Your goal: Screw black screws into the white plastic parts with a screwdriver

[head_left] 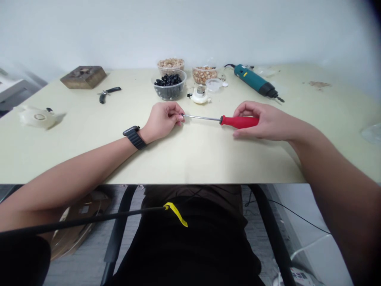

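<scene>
My right hand (256,121) is closed round the red handle of a screwdriver (240,122), its metal shaft pointing left. At the tip of that shaft, my left hand (166,119) pinches with thumb and forefinger. A small dark bit shows between those fingertips, too small to name. The screwdriver lies nearly level, just over the pale yellow table (190,159). Behind the hands sits a white rounded part (200,96) with a metal piece on top.
Behind stand tubs of black pieces (168,81), pale bits (170,63) and tan bits (204,74), with a clear lid (213,84). A green rotary tool (253,80) lies right. Pliers (107,94), a wooden block (83,77) and a whitish translucent object (37,117) are left.
</scene>
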Demonstrator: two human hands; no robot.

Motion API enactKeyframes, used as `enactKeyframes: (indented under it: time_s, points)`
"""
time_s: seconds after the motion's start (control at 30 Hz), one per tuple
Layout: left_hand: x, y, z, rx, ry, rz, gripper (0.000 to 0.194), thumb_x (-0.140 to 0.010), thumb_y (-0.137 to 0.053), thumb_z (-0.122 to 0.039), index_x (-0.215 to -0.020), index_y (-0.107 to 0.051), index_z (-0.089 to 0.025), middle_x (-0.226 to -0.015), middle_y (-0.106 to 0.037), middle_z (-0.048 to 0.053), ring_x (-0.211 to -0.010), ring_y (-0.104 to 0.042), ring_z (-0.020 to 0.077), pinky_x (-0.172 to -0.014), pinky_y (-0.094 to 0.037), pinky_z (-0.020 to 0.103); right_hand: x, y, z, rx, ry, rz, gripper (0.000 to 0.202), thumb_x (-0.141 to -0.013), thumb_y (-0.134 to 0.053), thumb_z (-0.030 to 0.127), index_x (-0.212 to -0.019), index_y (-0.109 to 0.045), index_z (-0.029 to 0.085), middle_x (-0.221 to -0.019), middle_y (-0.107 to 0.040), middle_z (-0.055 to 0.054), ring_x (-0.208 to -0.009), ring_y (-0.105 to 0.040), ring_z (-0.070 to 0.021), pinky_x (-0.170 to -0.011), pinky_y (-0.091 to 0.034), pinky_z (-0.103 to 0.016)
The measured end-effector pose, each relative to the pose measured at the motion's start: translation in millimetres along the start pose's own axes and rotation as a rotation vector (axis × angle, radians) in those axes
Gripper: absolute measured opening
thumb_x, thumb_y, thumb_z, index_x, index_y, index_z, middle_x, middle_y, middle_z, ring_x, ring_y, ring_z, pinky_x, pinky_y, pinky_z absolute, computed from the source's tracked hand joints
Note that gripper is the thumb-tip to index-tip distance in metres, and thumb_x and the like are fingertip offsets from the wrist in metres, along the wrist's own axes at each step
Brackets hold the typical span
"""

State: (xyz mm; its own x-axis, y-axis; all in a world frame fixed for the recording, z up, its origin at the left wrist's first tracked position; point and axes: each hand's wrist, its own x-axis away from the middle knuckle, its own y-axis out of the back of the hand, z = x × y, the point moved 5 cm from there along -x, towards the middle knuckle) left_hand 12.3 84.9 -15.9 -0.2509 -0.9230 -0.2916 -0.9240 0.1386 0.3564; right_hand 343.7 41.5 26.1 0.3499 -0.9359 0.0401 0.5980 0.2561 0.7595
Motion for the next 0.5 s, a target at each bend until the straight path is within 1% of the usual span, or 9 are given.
enactKeyframes:
  time_s: [0.03,0.07,0.17,0.23,0.27,0.33,0.4,0.43,0.5]
  points:
    - [0.1,0.5,0.1,-0.009,-0.006,-0.008,0.017,-0.087,-0.080,-0.002,-0.088,-0.076,-0.018,-0.083,-0.083,0.004,-0.073,-0.080,0.0180,-0.074,-0.068,0.031,0.6,-0.6,-0.7,-0.048,-0.014,0.005,0.060,-0.078,-0.106,0.073,-0.109,-0.075,0.033,-0.096,-0.079,-0.005,-0.073,-0.066,-0.0277,-0.068,-0.048,-0.045]
    - [0.1,1.0,0.1,-0.017,-0.013,-0.017,0.017,-0.086,-0.080,-0.002,-0.089,-0.077,-0.019,-0.083,-0.083,0.004,-0.073,-0.079,0.0179,-0.074,-0.067,0.031,1.1,-1.2,-0.8,-0.091,-0.025,0.011,0.061,-0.077,-0.108,0.073,-0.108,-0.073,0.033,-0.091,-0.078,-0.003,-0.067,-0.064,-0.0263,-0.066,-0.049,-0.046]
    - [0.8,2.0,-0.9,-0.035,-0.040,-0.045,0.018,-0.086,-0.075,-0.002,-0.090,-0.078,-0.020,-0.082,-0.082,0.003,-0.071,-0.076,0.0173,-0.071,-0.064,0.031,1.2,-2.0,1.9,-0.094,-0.026,0.016,0.057,-0.090,-0.094,0.085,-0.098,-0.075,0.031,-0.076,-0.071,-0.001,-0.059,-0.059,-0.0232,-0.065,-0.047,-0.045]
    - [1.3,1.7,-1.9,-0.048,-0.056,-0.057,0.021,-0.085,-0.072,-0.001,-0.091,-0.079,-0.020,-0.081,-0.082,0.002,-0.070,-0.075,0.0165,-0.071,-0.062,0.030,0.6,-2.3,4.1,-0.020,-0.017,0.017,0.061,-0.099,-0.081,0.090,-0.093,-0.078,0.029,-0.075,-0.069,-0.003,-0.062,-0.058,-0.0227,-0.065,-0.044,-0.044]
    - [1.6,1.5,-2.4,-0.056,-0.063,-0.063,0.022,-0.085,-0.070,0.000,-0.091,-0.079,-0.020,-0.081,-0.082,0.002,-0.070,-0.075,0.0161,-0.071,-0.062,0.030,0.4,-2.5,4.6,-0.003,-0.012,0.017,0.061,-0.100,-0.080,0.090,-0.094,-0.079,0.029,-0.077,-0.070,-0.004,-0.065,-0.059,-0.0230,-0.065,-0.043,-0.043]
    - [1.9,1.3,-2.9,-0.071,-0.078,-0.078,0.024,-0.085,-0.069,0.001,-0.091,-0.079,-0.020,-0.080,-0.081,0.001,-0.069,-0.074,0.0154,-0.071,-0.060,0.030,0.5,-2.9,4.3,-0.038,-0.008,0.011,0.058,-0.089,-0.095,0.082,-0.102,-0.077,0.029,-0.084,-0.073,-0.004,-0.069,-0.061,-0.0237,-0.064,-0.044,-0.042]
    - [2.1,1.9,-3.0,-0.082,-0.089,-0.094,0.025,-0.086,-0.068,0.001,-0.090,-0.079,-0.020,-0.080,-0.080,0.001,-0.069,-0.072,0.0151,-0.072,-0.060,0.030,1.0,-4.0,1.6,-0.135,-0.037,0.019,0.063,-0.075,-0.110,0.068,-0.108,-0.072,0.031,-0.089,-0.077,-0.002,-0.066,-0.063,-0.0238,-0.060,-0.045,-0.041]
    - [2.1,2.2,-2.9,-0.086,-0.093,-0.098,0.025,-0.086,-0.067,0.001,-0.090,-0.079,-0.021,-0.080,-0.080,0.001,-0.069,-0.072,0.0152,-0.072,-0.060,0.031,1.3,-4.9,0.4,-0.178,-0.049,0.031,0.064,-0.072,-0.113,0.065,-0.108,-0.071,0.032,-0.089,-0.077,-0.002,-0.063,-0.062,-0.0234,-0.059,-0.046,-0.042]
    - [2.3,2.8,-3.2,-0.091,-0.097,-0.099,0.025,-0.085,-0.067,0.000,-0.090,-0.079,-0.021,-0.081,-0.081,0.001,-0.070,-0.072,0.0157,-0.073,-0.061,0.032,1.4,-6.9,-0.2,-0.201,-0.055,0.067,0.057,-0.082,-0.106,0.072,-0.103,-0.072,0.031,-0.084,-0.076,-0.001,-0.059,-0.061,-0.0226,-0.060,-0.048,-0.044]
